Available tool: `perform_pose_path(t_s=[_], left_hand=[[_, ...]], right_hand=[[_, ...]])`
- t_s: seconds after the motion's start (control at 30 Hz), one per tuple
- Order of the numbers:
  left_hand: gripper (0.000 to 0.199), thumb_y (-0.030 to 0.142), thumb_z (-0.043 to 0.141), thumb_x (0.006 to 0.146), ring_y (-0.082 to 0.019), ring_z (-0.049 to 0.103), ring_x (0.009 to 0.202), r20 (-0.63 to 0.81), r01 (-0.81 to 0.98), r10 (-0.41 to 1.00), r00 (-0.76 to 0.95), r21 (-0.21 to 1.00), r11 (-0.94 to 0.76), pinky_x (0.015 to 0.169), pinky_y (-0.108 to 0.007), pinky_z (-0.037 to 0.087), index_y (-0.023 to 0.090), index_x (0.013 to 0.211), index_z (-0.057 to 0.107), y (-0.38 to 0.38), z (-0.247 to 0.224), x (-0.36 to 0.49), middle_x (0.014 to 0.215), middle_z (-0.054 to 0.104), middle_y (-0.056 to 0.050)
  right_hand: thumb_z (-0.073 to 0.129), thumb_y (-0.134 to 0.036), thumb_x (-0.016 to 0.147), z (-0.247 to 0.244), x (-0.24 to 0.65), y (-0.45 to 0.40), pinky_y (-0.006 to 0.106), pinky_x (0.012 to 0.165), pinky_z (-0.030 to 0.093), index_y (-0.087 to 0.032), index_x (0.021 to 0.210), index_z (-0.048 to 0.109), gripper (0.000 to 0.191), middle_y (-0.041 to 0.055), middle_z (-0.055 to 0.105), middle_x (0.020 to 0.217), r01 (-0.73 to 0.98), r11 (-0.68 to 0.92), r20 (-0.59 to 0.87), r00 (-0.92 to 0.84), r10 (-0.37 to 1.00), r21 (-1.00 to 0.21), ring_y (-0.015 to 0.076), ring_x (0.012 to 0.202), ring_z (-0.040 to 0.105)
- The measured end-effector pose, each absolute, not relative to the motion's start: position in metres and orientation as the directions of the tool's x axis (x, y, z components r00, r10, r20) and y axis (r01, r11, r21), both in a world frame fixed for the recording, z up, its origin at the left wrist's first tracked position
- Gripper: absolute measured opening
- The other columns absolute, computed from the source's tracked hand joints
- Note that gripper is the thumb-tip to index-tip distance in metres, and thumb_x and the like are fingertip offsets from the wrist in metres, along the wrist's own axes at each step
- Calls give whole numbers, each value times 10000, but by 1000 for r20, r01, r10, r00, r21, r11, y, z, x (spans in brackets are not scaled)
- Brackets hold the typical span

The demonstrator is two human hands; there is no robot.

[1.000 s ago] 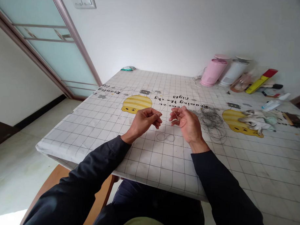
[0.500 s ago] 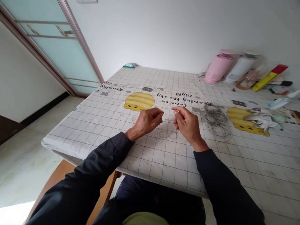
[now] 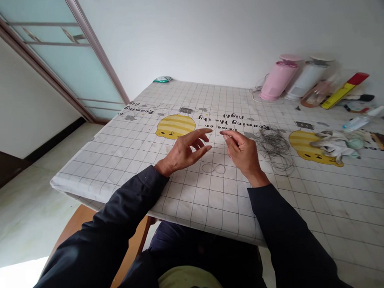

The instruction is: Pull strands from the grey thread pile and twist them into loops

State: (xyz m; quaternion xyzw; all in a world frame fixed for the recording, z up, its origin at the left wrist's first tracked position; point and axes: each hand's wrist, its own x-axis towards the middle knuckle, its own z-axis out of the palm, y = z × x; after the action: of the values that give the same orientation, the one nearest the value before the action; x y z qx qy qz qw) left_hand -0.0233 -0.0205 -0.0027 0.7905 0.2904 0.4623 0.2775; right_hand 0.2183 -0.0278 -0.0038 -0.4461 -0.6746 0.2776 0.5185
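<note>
My left hand [image 3: 190,149] is raised over the table with thumb and fingers apart, holding nothing that I can see. My right hand [image 3: 240,150] faces it from the right, thumb and fingers pressed together in a pinch; whatever it holds is too small to make out. A thin thread-like strand in loose loops [image 3: 224,169] lies on the tablecloth just below and between both hands. To the right of my right hand sits a tangled heap of thin dark wire or thread [image 3: 276,149].
A checked tablecloth [image 3: 190,202] with yellow bear prints covers the table. At the back right stand a pink cylindrical device [image 3: 279,82], a white one [image 3: 307,81] and a yellow-red box [image 3: 341,94]. A crumpled cloth [image 3: 332,144] and a clear bottle [image 3: 359,120] lie right.
My left hand has opened from a pinch, its fingers spreading apart. My right hand stays pinched, at nearly the same place. The view has tilted slightly downward.
</note>
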Motion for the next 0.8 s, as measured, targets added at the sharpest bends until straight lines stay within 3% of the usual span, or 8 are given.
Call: perform_pose_path(t_s=[0.1, 0.2, 0.3, 0.43, 0.57, 0.8], left_hand=[[278, 323, 749, 1096, -116, 734, 795, 686, 217, 550, 476, 514, -830, 763, -280, 647, 193, 1343, 751, -18, -6, -24, 1188, 765, -102], [128, 242, 703, 1119, -142, 747, 845, 745, 227, 468, 476, 411, -883, 787, -306, 652, 191, 1212, 775, -15, -9, -24, 1119, 778, -95], [105, 179, 667, 1125, -183, 779, 960, 764, 252, 424, 486, 342, -905, 849, -338, 659, 192, 1164, 764, -14, -10, -23, 1062, 800, -89], [120, 148, 612, 1138, -184, 773, 930, 756, 295, 393, 523, 272, -916, 822, -336, 653, 178, 1119, 727, -18, -9, -23, 1029, 793, -88], [148, 147, 561, 1149, -188, 763, 923, 742, 319, 385, 549, 240, -917, 817, -343, 655, 175, 1122, 703, -22, -10, -20, 1016, 777, -91], [92, 230, 664, 1135, -170, 768, 908, 768, 328, 448, 458, 322, -888, 781, -311, 657, 192, 1112, 744, -15, -18, -20, 1054, 796, -87]], right_hand=[[670, -516, 1103, -5, 219, -26, 318, 558, 483, -262, 1201, 850, 326, 3, 652, 724, 348, 460, 480, -35, 877, -817, 160, 604, 547], [663, -477, 1108, -6, 218, -25, 309, 542, 466, -250, 1194, 852, 308, 0, 653, 719, 364, 469, 497, -16, 867, -805, 150, 582, 539], [667, -467, 1111, -8, 217, -25, 307, 528, 457, -253, 1186, 851, 293, -5, 641, 710, 350, 480, 509, -12, 861, -804, 147, 569, 540], [663, -475, 1120, -8, 216, -25, 299, 507, 437, -260, 1202, 854, 300, -28, 576, 653, 319, 488, 511, -12, 860, -813, 136, 536, 516], [656, -503, 1126, -7, 216, -26, 292, 492, 427, -267, 1224, 858, 325, -46, 519, 612, 297, 487, 508, -9, 862, -821, 127, 508, 500], [650, -509, 1126, -5, 217, -28, 302, 490, 423, -271, 1255, 851, 337, -34, 540, 628, 309, 471, 485, -36, 874, -826, 142, 524, 496]])
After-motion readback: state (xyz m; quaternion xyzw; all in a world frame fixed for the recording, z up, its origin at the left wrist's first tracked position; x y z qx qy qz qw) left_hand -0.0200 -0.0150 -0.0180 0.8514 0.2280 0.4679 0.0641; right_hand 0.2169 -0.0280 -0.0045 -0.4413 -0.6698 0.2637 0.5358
